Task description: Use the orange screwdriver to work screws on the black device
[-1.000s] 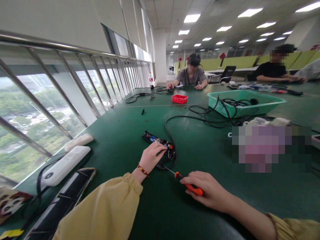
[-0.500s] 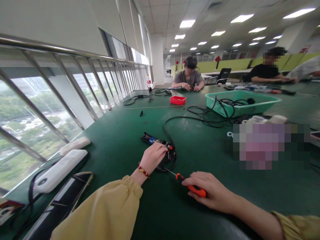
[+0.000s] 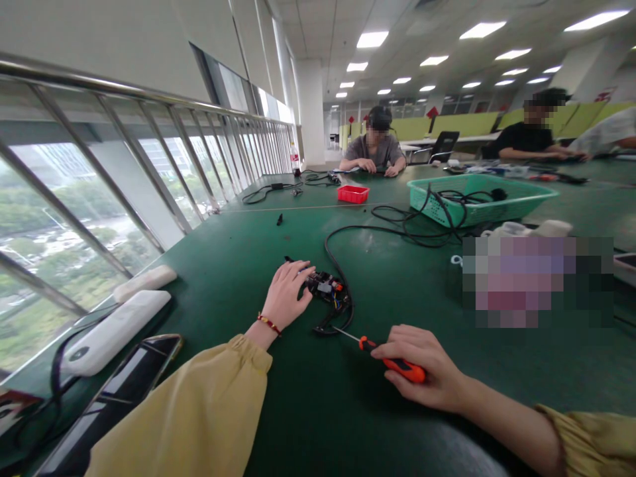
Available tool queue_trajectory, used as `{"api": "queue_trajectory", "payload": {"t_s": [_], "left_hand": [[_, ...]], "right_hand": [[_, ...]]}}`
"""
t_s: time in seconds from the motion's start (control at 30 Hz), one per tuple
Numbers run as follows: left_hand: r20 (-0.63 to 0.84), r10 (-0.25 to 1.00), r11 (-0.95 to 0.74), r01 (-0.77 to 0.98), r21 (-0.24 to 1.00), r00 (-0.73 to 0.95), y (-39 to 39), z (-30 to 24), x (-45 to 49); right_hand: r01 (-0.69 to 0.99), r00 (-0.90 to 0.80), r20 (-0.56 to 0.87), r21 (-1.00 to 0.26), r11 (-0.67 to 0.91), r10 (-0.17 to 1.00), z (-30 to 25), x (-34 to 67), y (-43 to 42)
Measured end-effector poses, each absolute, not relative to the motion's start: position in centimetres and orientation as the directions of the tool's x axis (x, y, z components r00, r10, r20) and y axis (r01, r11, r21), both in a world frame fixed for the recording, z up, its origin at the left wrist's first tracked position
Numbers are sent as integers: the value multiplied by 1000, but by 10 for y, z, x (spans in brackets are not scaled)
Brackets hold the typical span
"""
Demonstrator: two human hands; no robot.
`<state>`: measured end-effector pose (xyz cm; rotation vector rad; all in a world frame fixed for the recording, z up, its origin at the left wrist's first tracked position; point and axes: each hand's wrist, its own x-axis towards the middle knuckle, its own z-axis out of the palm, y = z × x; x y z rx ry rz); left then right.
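My left hand is curled over the left part of a black corded device, with thumb and fingers on either side of it. The device's inside lies bare, showing a grey part, a red-orange part and blue and yellow wires; my fingers hide its left portion. In my right hand is a screwdriver with an orange and black handle, held low over the table. Its thin metal shaft points left, and the tip is close to the black cord that curves round the device's right end.
A green basket with black cables stands at the back right, a small red tray left of it. Along the left edge lie a phone and a white device, beside a metal railing. Two co-workers sit at the far side.
My left hand has moved left along the device, baring the wired part it covered before. My right hand has shifted slightly right with the screwdriver.
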<state>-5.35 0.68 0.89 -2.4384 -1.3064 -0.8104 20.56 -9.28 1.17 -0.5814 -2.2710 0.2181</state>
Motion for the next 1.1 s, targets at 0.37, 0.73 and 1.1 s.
{"api": "queue_trajectory", "payload": {"t_s": [0.37,0.73,1.1], "left_hand": [[478,755,-520,854,21,448,9,6,-54],[479,702,-614,788,32,528,2,9,-46],[412,723,-627,777,55,554,4,7,-46]], "right_hand": [[423,-226,758,-489,763,611,6,208,-93],[368,-257,698,-568,736,668,2,207,-90],[396,-266,659,-590,703,703,1,207,-88]]}}
